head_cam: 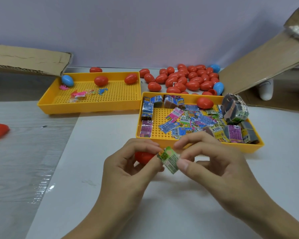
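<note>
My left hand [128,168] holds a red plastic egg piece [143,156] against its palm, and its fingertips pinch the left edge of a small green printed leaflet [169,159]. My right hand [212,163] pinches the same leaflet from the right, between thumb and forefinger. Both hands hover over the white table just in front of the right yellow tray [248,149].
The right tray holds several folded leaflets [185,121], bundled stacks [234,109] and a red egg [204,102]. The left yellow tray [47,105] holds small toys, red eggs and a blue egg [67,80]. A pile of red eggs [185,78] lies behind. Cardboard flaps [266,66] stand at both sides.
</note>
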Demonstrator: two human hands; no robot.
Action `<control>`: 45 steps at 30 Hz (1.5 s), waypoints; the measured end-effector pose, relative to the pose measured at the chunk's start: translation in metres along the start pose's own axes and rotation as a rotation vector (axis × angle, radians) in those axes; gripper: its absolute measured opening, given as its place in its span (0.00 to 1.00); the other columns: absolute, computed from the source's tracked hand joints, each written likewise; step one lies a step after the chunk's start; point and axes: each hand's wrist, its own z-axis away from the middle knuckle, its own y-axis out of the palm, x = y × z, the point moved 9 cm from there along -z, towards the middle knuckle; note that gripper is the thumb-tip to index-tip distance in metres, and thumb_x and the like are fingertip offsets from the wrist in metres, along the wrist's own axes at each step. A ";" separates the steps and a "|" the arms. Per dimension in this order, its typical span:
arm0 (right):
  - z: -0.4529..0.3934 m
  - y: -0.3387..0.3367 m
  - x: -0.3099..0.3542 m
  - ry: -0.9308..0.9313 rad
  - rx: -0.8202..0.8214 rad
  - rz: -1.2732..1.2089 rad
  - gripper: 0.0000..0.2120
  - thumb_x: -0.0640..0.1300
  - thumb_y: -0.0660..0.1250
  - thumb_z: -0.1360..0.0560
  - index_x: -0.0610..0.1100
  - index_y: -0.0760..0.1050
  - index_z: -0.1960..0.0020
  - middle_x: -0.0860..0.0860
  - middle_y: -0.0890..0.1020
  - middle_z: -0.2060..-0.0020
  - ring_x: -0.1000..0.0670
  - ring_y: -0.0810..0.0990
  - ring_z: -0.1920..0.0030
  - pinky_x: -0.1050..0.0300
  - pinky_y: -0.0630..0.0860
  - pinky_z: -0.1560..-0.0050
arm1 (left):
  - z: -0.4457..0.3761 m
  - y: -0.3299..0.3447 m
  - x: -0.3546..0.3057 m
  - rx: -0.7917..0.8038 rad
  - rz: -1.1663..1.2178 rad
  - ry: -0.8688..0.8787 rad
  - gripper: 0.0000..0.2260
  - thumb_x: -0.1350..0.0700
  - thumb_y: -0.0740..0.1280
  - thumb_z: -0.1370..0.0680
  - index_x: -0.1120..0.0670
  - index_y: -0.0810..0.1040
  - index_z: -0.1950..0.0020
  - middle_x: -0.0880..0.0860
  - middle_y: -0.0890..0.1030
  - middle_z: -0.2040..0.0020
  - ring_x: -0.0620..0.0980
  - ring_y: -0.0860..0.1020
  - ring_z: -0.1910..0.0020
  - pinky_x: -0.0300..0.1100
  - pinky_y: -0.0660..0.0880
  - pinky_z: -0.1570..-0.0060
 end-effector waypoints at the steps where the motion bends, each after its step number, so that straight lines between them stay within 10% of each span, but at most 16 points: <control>1: 0.000 0.003 -0.003 0.034 0.031 0.001 0.09 0.56 0.71 0.33 0.51 0.82 0.66 0.56 0.80 0.51 0.43 0.78 0.55 0.45 0.73 0.65 | 0.000 0.001 -0.003 0.011 -0.021 0.027 0.06 0.58 0.76 0.34 0.56 0.84 0.59 0.53 0.82 0.55 0.46 0.82 0.53 0.33 0.77 0.59; 8: -0.004 0.001 -0.011 0.105 0.012 0.019 0.17 0.65 0.72 0.34 0.52 0.84 0.66 0.58 0.78 0.50 0.22 0.72 0.56 0.40 0.72 0.61 | 0.006 0.011 -0.011 0.102 -0.086 0.117 0.04 0.55 0.73 0.30 0.54 0.84 0.57 0.52 0.80 0.51 0.50 0.81 0.49 0.37 0.77 0.55; 14: -0.005 0.001 -0.007 0.064 0.011 0.022 0.09 0.57 0.75 0.38 0.53 0.85 0.62 0.58 0.78 0.52 0.48 0.76 0.54 0.50 0.76 0.62 | 0.005 0.010 -0.009 0.106 -0.112 0.111 0.03 0.54 0.72 0.28 0.51 0.84 0.56 0.50 0.80 0.51 0.51 0.80 0.48 0.36 0.77 0.55; 26: -0.006 -0.013 -0.008 0.075 -0.093 -0.085 0.03 0.46 0.79 0.35 0.49 0.86 0.65 0.56 0.79 0.59 0.57 0.75 0.62 0.70 0.70 0.66 | 0.008 0.011 -0.004 0.129 -0.030 0.060 0.12 0.65 0.69 0.26 0.53 0.85 0.46 0.51 0.80 0.47 0.54 0.81 0.45 0.40 0.80 0.49; 45: -0.004 0.000 -0.013 0.160 -0.018 -0.133 0.08 0.51 0.71 0.33 0.48 0.85 0.65 0.57 0.77 0.58 0.60 0.75 0.65 0.71 0.68 0.65 | 0.010 0.012 -0.005 0.140 0.001 0.073 0.15 0.57 0.73 0.28 0.51 0.83 0.42 0.52 0.81 0.45 0.57 0.80 0.41 0.40 0.80 0.49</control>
